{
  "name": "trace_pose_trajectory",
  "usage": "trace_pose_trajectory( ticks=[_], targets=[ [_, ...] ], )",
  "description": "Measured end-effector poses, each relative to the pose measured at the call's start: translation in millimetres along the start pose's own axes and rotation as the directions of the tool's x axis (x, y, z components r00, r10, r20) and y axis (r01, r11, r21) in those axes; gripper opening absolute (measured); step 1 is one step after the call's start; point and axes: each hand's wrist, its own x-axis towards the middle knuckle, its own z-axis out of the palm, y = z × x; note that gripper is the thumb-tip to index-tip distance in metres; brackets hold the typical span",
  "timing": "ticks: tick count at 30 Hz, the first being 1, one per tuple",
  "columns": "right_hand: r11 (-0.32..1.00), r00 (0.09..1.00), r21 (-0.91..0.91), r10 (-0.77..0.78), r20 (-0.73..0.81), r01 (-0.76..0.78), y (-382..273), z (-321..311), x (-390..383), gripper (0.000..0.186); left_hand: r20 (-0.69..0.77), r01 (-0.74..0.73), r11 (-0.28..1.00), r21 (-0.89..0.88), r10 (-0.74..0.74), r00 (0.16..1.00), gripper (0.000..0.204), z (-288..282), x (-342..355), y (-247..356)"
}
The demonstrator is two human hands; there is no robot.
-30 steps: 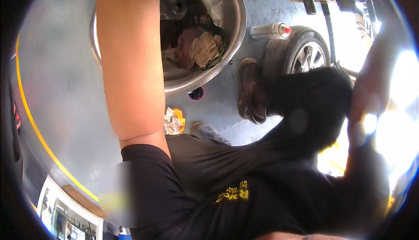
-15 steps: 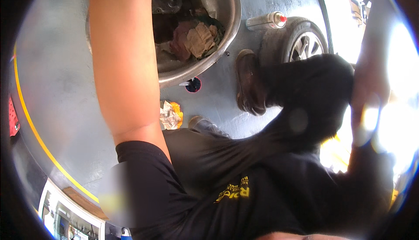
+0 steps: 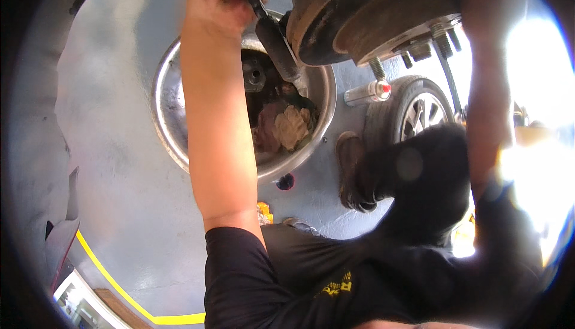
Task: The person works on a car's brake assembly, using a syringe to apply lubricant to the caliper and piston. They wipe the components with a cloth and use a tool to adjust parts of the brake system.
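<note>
My left hand is raised at the top edge, its fingers curled closed around the narrow end of a dark cylindrical part. That part slants down beside a rusty brake disc hub with threaded wheel studs pointing downward. I cannot make out whether the part is joined to the hub. At the right, my right forearm reaches up past the hub; its hand lies beyond the top edge.
Below my left arm stands a round metal basin holding dark parts and a crumpled tan rag. A spray can with a red nozzle lies by a wheel with a tyre. My boot rests near them.
The view has tilted upward, bringing the hub, the dark part and my left hand into sight. The basin and tyre sit lower in the picture.
</note>
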Motion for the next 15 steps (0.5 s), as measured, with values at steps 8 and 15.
trace_pose_trajectory(
  ticks=[8, 15],
  targets=[
    [0.999, 1.000, 0.047, -0.025, -0.008, 0.025, -4.7, 1.4, 4.2, 0.019, -0.340, 0.007, 0.856, 0.517, 0.197, 0.919, 0.023, 11.4, -24.9, -35.0],
    [0.979, 0.979, 0.015, -0.204, 0.026, 0.204, -7.1, 7.7, 5.0, 0.017, -0.033, -0.012, 0.990, 0.144, 0.017, 0.999, 0.009, -26.4, -3.5, 6.3]
  ],
)
